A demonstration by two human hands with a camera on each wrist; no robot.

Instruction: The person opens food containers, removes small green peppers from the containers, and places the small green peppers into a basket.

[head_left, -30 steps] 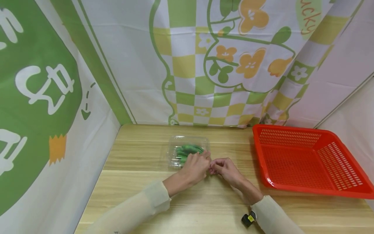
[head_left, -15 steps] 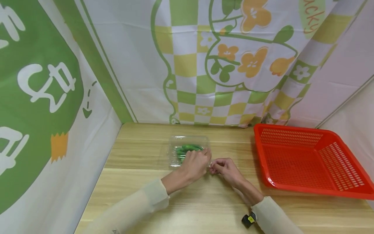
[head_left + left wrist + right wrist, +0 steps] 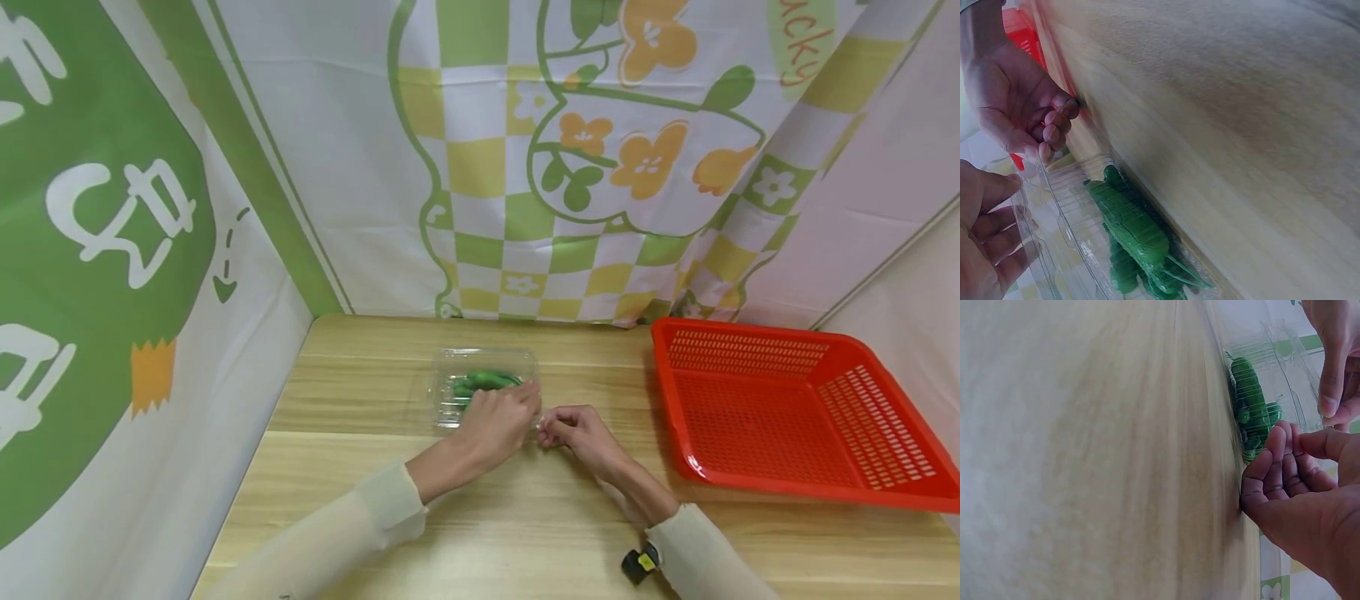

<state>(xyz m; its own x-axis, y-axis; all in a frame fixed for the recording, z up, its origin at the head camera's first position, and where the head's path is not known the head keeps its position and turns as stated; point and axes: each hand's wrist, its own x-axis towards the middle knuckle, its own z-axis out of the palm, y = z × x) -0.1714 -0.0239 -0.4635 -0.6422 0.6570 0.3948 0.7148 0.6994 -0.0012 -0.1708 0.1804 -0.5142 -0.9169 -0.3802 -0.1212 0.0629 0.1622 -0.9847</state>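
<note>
A clear plastic clamshell box [image 3: 446, 367] stands near the middle of the wooden table, with several green peppers [image 3: 487, 381] inside. At its right side, my left hand [image 3: 495, 421] pinches the upper edge between thumb and fingers, covering part of the peppers in the head view. My right hand [image 3: 581, 433] is at the near right corner, its thumb and forefinger pinching the thin rim there. In the right wrist view both sets of fingertips sit close together along that rim. The left wrist view shows the peppers [image 3: 1132, 231] lying at the bottom with their stems on.
A red perforated plastic basket [image 3: 780, 425] stands on the right of the table [image 3: 525, 533]. Behind the table hangs a patterned curtain [image 3: 547, 250]. A green and white cloth [image 3: 97, 250] covers the left side.
My left wrist has risen and shifted slightly left, so the hand hides more of the peppers. The right hand stays at the same corner. The box and basket have not moved.
</note>
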